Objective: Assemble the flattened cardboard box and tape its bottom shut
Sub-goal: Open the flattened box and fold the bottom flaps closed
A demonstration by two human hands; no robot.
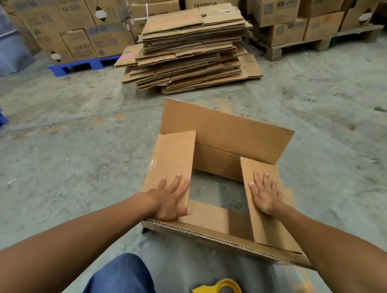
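An opened-up brown cardboard box (223, 131) stands on the concrete floor in front of me. Its two short flaps are folded inward. My left hand (170, 199) lies flat on the left flap (171, 161), fingers spread. My right hand (266, 193) presses flat on the right flap (266, 221). The far long flap stands upright; the near long flap (215, 232) tilts toward me. Bare floor shows through the gap between the short flaps. A yellow tape dispenser (220, 290) lies on the floor near my knee, partly cut off by the frame's bottom edge.
A tall pile of flattened cardboard boxes (189, 50) lies on the floor just beyond the box. Stacked printed cartons sit on a blue pallet (80, 65) at back left and a wooden pallet (299, 44) at back right. My jeans-clad knee (119, 282) is at bottom centre.
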